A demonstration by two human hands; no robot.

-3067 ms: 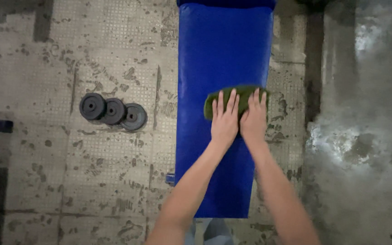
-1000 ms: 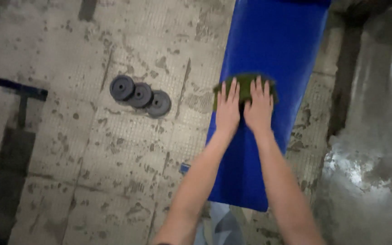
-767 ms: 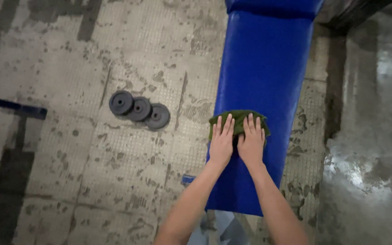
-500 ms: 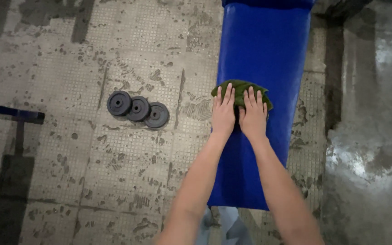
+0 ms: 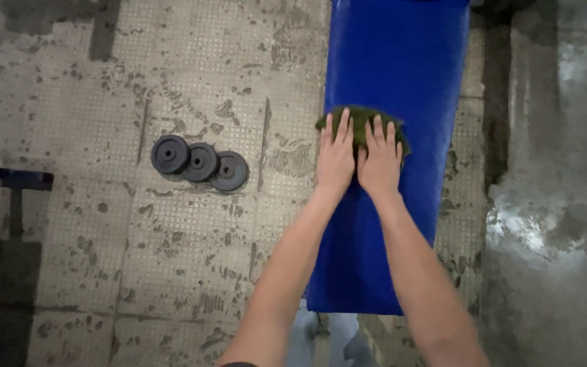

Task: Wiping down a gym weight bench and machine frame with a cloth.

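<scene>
Left hand [image 5: 335,160] and right hand [image 5: 379,162], fingers flat and slightly spread, press green cloth [image 5: 360,119] onto blue bench pad [image 5: 395,61]; three dark weight plates [image 5: 199,162] lie on floor leftward.

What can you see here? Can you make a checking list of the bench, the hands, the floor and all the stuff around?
Surface: blue padded bench, long and smooth, running up and down the picture.
Job's things: green cloth lying on the bench under the fingers.
Clutter: three round black weight plates in an overlapping row on the floor, left of the bench.
Grippers: left hand and right hand side by side, flat, palms down on the cloth.
Cables: nothing seen.
Surroundings: stained, textured tiled floor; dark blue bar at the left edge; grey shiny patch on the right.
</scene>
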